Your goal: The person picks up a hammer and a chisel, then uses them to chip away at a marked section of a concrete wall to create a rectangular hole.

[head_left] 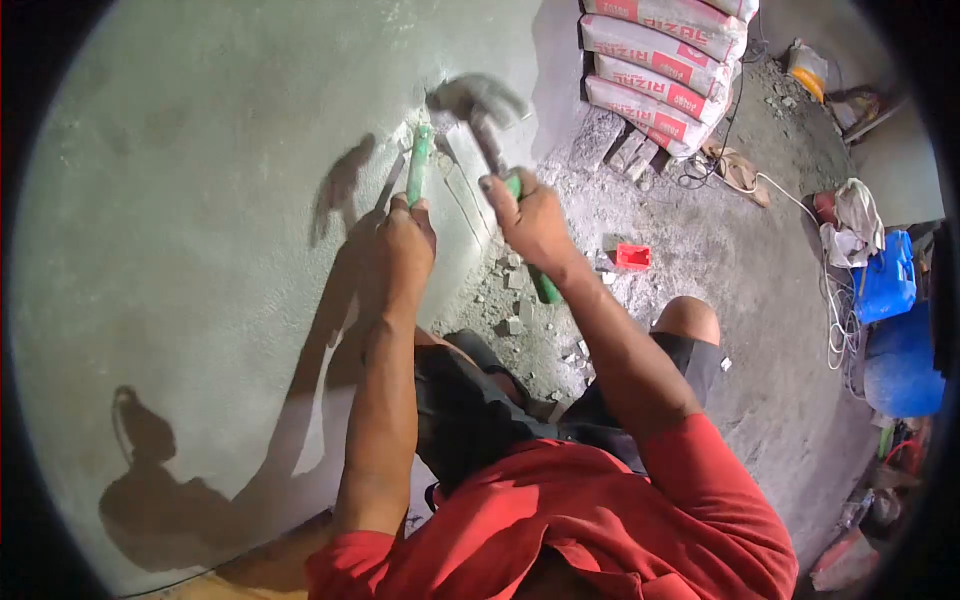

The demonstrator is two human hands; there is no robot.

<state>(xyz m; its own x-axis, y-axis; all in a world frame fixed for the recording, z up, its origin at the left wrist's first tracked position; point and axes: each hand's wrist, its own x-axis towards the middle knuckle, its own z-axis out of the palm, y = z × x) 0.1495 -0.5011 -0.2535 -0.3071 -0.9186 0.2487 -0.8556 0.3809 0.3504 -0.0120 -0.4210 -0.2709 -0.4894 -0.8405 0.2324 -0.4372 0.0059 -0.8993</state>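
Note:
My left hand [408, 238] is closed round the lower end of a green-handled chisel [419, 165], held against the grey wall [220, 180]. Beyond the chisel, the wall surface is chipped, and the chisel's working tip is hard to make out. In my right hand [538, 222] is a claw hammer [487, 135] with a green grip. Its head, blurred by motion, is just above and to the right of the chisel, apart from it. Dark lines mark the wall beside the chisel.
A small red plastic box [633, 257] lies on the dusty floor near broken chunks [514, 325]. Stacked cement bags [660, 75] stand at the upper right. A blue jerrycan [886, 278], white cable [835, 310] and blue drum [903, 365] line the right side.

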